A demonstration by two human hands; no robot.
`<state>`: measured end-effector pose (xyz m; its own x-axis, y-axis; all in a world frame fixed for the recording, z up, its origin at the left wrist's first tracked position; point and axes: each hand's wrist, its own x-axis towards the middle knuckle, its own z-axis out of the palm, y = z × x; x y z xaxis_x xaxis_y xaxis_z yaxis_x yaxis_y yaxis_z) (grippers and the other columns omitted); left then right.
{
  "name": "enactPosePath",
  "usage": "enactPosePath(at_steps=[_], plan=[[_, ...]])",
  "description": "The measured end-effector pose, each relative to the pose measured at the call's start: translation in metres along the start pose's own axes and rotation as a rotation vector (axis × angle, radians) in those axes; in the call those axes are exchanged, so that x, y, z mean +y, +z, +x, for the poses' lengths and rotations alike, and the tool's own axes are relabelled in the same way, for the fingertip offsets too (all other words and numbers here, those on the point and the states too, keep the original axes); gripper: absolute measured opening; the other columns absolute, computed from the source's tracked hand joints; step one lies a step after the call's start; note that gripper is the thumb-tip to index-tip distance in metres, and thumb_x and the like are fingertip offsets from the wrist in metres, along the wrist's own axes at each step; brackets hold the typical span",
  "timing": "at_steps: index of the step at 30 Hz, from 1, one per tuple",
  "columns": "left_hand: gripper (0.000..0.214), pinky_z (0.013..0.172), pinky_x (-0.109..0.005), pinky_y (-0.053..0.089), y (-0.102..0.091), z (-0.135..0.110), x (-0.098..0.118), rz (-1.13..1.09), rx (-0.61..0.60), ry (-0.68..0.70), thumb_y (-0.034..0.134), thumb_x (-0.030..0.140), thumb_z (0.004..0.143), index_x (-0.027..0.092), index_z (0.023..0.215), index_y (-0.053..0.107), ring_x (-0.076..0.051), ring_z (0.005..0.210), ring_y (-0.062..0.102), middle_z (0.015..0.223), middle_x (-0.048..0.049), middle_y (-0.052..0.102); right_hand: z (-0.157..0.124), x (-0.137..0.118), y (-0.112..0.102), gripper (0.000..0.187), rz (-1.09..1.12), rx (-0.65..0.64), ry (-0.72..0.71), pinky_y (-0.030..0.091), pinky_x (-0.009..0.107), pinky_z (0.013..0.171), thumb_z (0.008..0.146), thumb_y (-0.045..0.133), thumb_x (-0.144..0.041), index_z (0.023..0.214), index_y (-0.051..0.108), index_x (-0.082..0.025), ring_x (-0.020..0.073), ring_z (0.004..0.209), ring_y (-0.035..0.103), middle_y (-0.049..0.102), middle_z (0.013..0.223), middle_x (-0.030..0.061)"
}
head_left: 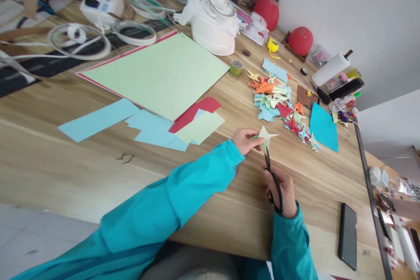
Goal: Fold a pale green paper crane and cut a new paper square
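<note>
pale green folded paper (266,136), creased into sharp points, is pinched in your left hand (244,140) just above the wood-grain table (98,162), while your right hand (287,190) grips slim black scissors (268,164) touching its lower edge.

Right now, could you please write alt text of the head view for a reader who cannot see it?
A person in teal sleeves holds a folded pale green paper in the left hand and black scissors at its lower edge in the right hand, over a wooden table. A pile of colourful folded papers lies beyond.
</note>
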<state>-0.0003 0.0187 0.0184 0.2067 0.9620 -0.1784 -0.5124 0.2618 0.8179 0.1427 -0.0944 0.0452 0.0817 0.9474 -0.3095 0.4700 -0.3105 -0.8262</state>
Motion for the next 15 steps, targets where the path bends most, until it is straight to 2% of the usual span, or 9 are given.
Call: enactPosePath(at_steps=[5, 11, 15], plan=[[0.032, 0.045, -0.026, 0.053, -0.0004, 0.0005, -0.0004, -0.003, -0.011, 0.000, 0.079, 0.027, 0.045, 0.008, 0.070, 0.069, -0.013, 0.050, 0.059, 0.062, -0.0041, 0.067, -0.0003, -0.0004, -0.0007, 0.042, -0.027, 0.005, -0.008, 0.030, 0.020, 0.035, 0.078, 0.053, -0.051, 0.090, 0.065, -0.013, 0.0085, 0.039, 0.039, 0.043, 0.047, -0.0030], [0.034, 0.046, -0.027, 0.053, 0.0000, 0.0007, -0.0013, 0.017, -0.010, 0.001, 0.078, 0.028, 0.045, 0.007, 0.070, 0.069, -0.013, 0.050, 0.059, 0.063, -0.0046, 0.067, 0.0010, 0.0008, -0.0008, 0.042, -0.047, 0.018, -0.048, 0.031, 0.020, 0.035, 0.077, 0.052, -0.051, 0.084, 0.066, -0.013, 0.0081, 0.038, 0.038, 0.043, 0.044, -0.0034], [0.033, 0.045, -0.027, 0.053, 0.0003, 0.0007, -0.0010, 0.014, -0.003, 0.003, 0.078, 0.027, 0.045, 0.007, 0.070, 0.069, -0.013, 0.050, 0.059, 0.064, -0.0045, 0.067, 0.0013, 0.0004, -0.0008, 0.044, -0.072, 0.030, -0.065, 0.032, 0.020, 0.036, 0.077, 0.052, -0.053, 0.087, 0.067, -0.013, 0.0089, 0.038, 0.040, 0.044, 0.043, -0.0035]])
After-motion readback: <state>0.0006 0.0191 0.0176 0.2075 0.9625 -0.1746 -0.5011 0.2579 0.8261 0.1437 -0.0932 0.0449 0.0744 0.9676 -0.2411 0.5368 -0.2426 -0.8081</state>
